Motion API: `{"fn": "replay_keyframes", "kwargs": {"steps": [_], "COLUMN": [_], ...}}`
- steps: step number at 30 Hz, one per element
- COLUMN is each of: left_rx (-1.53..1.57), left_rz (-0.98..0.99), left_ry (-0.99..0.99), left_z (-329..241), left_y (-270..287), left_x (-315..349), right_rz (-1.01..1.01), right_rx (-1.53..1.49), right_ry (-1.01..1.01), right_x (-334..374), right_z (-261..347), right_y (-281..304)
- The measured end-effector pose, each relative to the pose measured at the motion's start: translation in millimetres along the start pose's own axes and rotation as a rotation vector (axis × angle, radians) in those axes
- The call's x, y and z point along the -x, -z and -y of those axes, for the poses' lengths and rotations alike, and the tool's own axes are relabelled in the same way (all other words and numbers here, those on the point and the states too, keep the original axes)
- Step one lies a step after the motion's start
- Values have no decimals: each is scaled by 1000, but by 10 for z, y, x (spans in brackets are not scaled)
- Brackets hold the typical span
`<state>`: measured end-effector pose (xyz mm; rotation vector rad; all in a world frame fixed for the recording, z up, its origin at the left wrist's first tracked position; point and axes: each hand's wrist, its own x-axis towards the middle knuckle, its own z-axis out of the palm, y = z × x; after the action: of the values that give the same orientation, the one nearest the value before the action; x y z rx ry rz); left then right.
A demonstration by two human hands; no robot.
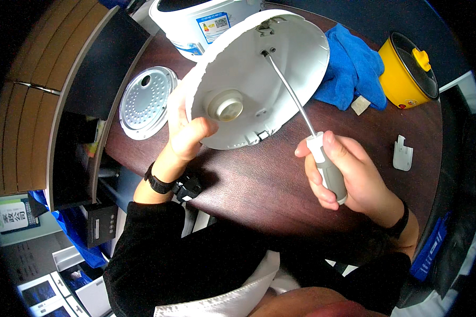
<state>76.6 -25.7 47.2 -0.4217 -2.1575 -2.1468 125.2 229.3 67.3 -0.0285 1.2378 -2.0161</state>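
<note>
A white, bowl-shaped appliance lid (291,68) is tilted up over the table, its hollow inside facing me. My left hand (188,127) grips its left rim, thumb on the inner side. In my right hand (349,171) is a screwdriver (325,169) with a grey and white handle and a long metal shaft. Its tip reaches a small hole near the top of the lid's inside; whether it sits in a screw is too small to tell. A round cap (226,105) protrudes from the lid's inner left part.
On the brown table (259,185) a perforated round inner plate (148,103) lies left. The white appliance body (195,24) stands behind the lid. Farther right are a blue cloth (349,66), a yellow pot (404,74) with dark lid and a small white plastic piece (402,154).
</note>
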Motion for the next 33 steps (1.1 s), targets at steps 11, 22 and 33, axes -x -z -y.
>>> {"fn": "replay_keyframes", "kwargs": {"steps": [11, 22, 33], "left_rx": [52, 24, 51], "left_rz": [-8, 70, 17], "left_ry": [2, -11, 20], "left_z": [-56, -13, -8], "left_y": [-53, 6, -40], "left_x": [-22, 9, 10], "right_rz": [-629, -346, -27], "right_rx": [1538, 1028, 150], "right_ry": [582, 251, 52], "right_x": [84, 87, -53], "right_z": [200, 219, -19], "right_y": [-13, -18, 22]}}
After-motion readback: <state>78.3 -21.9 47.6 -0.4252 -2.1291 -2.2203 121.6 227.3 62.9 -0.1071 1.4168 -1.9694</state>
